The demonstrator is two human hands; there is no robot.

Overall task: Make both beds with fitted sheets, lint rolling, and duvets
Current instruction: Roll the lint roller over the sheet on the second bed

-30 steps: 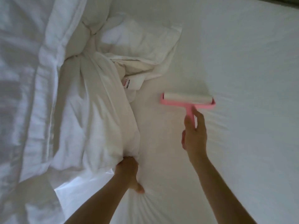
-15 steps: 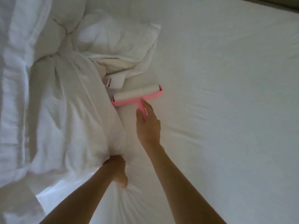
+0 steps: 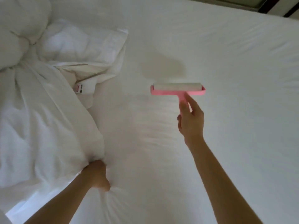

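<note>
dim, soft light, brightest at the lower left; slightly blurred, with wide-angle bending at the edges.

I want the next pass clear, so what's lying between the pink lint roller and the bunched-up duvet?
Nothing: in the head view only bare fitted sheet lies between the lint roller and the duvet.

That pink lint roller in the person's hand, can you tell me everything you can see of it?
The lint roller is T-shaped: a pink frame and handle that look like plastic, carrying a wide white roll across the top. The roll lies level, crosswise to the person's view, at or just above the white fitted sheet; actual contact cannot be told. A soft shadow falls on the sheet beyond it. The right hand grips the handle from below, fingers wrapped around it. Nothing else touches it; the bunched duvet lies well to its left.
</note>
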